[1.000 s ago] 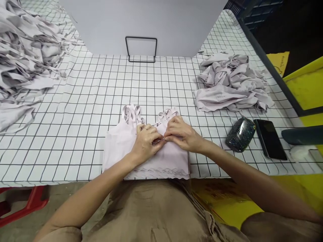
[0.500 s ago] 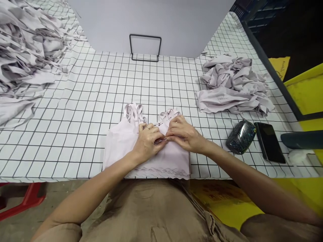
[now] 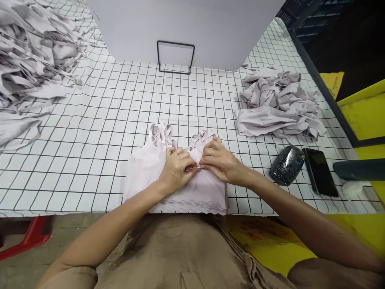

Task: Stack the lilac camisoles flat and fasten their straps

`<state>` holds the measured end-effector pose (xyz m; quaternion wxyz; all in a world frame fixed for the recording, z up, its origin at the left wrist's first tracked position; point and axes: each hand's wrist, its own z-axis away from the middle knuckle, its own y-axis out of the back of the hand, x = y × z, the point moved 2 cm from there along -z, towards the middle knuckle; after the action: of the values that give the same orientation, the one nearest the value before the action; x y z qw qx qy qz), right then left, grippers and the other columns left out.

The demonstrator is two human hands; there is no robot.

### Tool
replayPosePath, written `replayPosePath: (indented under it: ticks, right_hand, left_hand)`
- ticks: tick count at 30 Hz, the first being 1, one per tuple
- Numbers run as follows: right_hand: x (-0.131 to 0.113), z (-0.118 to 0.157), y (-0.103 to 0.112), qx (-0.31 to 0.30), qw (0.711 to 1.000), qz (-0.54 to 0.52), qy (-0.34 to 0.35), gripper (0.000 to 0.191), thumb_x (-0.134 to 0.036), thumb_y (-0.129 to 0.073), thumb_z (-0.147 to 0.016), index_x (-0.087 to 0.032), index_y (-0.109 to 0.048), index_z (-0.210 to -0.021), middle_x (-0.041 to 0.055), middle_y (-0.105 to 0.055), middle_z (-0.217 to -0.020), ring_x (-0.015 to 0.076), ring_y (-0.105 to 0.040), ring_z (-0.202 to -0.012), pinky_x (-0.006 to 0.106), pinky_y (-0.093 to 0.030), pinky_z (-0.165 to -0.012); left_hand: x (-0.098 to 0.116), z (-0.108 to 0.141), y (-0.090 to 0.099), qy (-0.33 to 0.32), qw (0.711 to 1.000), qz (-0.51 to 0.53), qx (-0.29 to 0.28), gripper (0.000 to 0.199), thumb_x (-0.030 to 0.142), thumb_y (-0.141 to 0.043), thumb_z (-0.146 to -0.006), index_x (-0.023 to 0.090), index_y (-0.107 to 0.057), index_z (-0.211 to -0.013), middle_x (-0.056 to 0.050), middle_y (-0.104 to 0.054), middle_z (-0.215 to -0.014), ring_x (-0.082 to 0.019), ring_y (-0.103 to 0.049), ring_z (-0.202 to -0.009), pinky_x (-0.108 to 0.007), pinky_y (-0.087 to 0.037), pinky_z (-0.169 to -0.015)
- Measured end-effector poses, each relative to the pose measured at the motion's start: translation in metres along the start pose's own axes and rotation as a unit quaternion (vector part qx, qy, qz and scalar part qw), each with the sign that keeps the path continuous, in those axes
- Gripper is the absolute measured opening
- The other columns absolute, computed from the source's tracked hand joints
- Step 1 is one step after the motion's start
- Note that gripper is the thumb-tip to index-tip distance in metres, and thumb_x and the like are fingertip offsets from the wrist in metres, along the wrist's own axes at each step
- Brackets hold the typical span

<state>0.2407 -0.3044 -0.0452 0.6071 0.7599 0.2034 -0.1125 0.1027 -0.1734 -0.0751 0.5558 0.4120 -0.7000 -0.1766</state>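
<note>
Both our hands pinch at 1 small metal pin [image 3: 195, 167]: left hand [image 3: 176, 169] and right hand [image 3: 219, 162] meet over the pale folded garment [image 3: 144, 172] at the table's [image 3: 90, 132] near edge

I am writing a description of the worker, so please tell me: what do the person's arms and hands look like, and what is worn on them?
Both forearms are bare, with no sleeves, gloves or watch in view. The left hand has a thin ring on one finger. The right hand shows no jewellery. Brownish-tan clothing covers the lap below the arms.
</note>
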Motion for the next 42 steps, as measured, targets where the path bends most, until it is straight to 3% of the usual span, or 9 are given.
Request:
replayPosePath:
  ticks: [7, 11, 20, 27, 31, 34, 36, 39, 42]
  right_hand:
    - [-0.008, -0.011, 0.013, -0.120, 0.990, 0.063, 0.034, 0.041, -0.005, -0.031, -0.103, -0.015, -0.061, -0.077, 0.0040, -0.055, -0.078, 0.0189, -0.044, -0.087, 0.063, -0.027, -0.111]
    - [0.008, -0.025, 0.029, -0.166, 0.986, -0.021, -0.002, 0.031, -0.024, -0.047, -0.104, -0.016, -0.066, -0.081, 0.0017, -0.052, -0.076, 0.0182, -0.047, -0.083, 0.063, -0.028, -0.109]
    - [0.056, -0.071, 0.065, -0.070, 0.989, -0.024, -0.125, 0.053, -0.049, -0.038, -0.106, -0.018, -0.069, -0.075, 0.0013, -0.046, -0.074, 0.0193, -0.046, -0.081, 0.058, -0.028, -0.108]
    - [0.074, -0.082, 0.054, -0.048, 0.989, -0.001, -0.140, 0.050, -0.043, -0.042, -0.105, -0.019, -0.060, -0.065, -0.0002, -0.046, -0.065, 0.0192, -0.048, -0.080, 0.062, -0.026, -0.112]
    - [0.086, -0.073, 0.044, -0.036, 0.985, -0.039, -0.165, 0.038, -0.038, -0.052, -0.101, -0.019, -0.066, -0.071, 0.0021, -0.059, -0.067, 0.0217, -0.056, -0.085, 0.055, -0.041, -0.103]
    - [0.062, -0.049, 0.034, 0.072, 0.983, -0.065, -0.157, 0.025, -0.034, -0.053, -0.100, -0.019, -0.073, -0.102, 0.0094, -0.074, -0.110, 0.0251, -0.063, -0.110, 0.050, -0.046, -0.103]
    - [0.024, -0.027, 0.019, 0.137, 0.976, -0.005, -0.169, 0.035, -0.031, -0.044, -0.105, -0.019, -0.065, -0.130, 0.0129, -0.062, -0.142, 0.0277, -0.054, -0.133, 0.057, -0.039, -0.112]
    - [-0.043, 0.003, -0.021, 0.071, 0.978, 0.104, -0.169, 0.052, -0.031, -0.036, -0.107, -0.012, -0.039, -0.156, 0.0177, -0.038, -0.162, 0.0318, -0.029, -0.154, 0.066, -0.023, -0.121]
    - [-0.077, 0.030, -0.055, 0.018, 0.968, 0.156, -0.197, 0.071, -0.048, -0.038, -0.106, -0.003, -0.025, -0.160, 0.0225, -0.026, -0.165, 0.0345, -0.023, -0.155, 0.069, -0.023, -0.120]
  left_hand:
    - [-0.001, 0.000, -0.002, 0.010, 1.000, 0.011, -0.018, 0.021, 0.030, -0.070, -0.094, 0.020, -0.068, -0.075, 0.001, -0.066, -0.071, -0.019, -0.054, -0.080, -0.041, -0.031, -0.091]
    - [-0.003, 0.000, -0.003, 0.026, 0.999, 0.012, -0.044, 0.013, 0.032, -0.072, -0.092, 0.020, -0.072, -0.086, -0.001, -0.069, -0.080, -0.020, -0.056, -0.084, -0.042, -0.032, -0.090]
    - [-0.002, -0.003, -0.003, 0.031, 0.998, 0.005, -0.062, 0.007, 0.024, -0.071, -0.090, 0.019, -0.071, -0.085, -0.002, -0.072, -0.086, -0.021, -0.059, -0.088, -0.043, -0.035, -0.091]
    - [-0.005, -0.003, -0.010, 0.019, 0.999, -0.014, -0.044, 0.008, 0.025, -0.074, -0.088, 0.019, -0.069, -0.086, -0.002, -0.070, -0.085, -0.022, -0.059, -0.090, -0.041, -0.038, -0.089]
    - [-0.007, -0.005, -0.004, 0.007, 0.999, -0.019, -0.037, 0.012, 0.027, -0.076, -0.087, 0.019, -0.069, -0.093, -0.002, -0.069, -0.089, -0.022, -0.062, -0.090, -0.042, -0.044, -0.089]
    - [0.003, 0.002, 0.019, -0.046, 0.997, -0.053, 0.020, 0.031, 0.029, -0.072, -0.091, 0.018, -0.064, -0.118, -0.009, -0.069, -0.107, -0.026, -0.064, -0.103, -0.049, -0.047, -0.098]
    - [0.015, 0.016, 0.035, -0.085, 0.991, -0.088, 0.043, 0.041, 0.023, -0.062, -0.097, 0.019, -0.053, -0.137, -0.014, -0.067, -0.123, -0.028, -0.062, -0.121, -0.055, -0.041, -0.111]
    - [0.028, 0.044, 0.040, -0.106, 0.983, -0.146, -0.004, 0.060, 0.015, -0.047, -0.102, 0.018, -0.027, -0.158, -0.019, -0.056, -0.147, -0.030, -0.047, -0.144, -0.058, -0.031, -0.122]
    - [0.023, 0.070, 0.030, -0.096, 0.968, -0.221, -0.071, 0.074, 0.032, -0.047, -0.104, 0.011, -0.010, -0.164, -0.023, -0.040, -0.160, -0.034, -0.033, -0.153, -0.056, -0.029, -0.124]
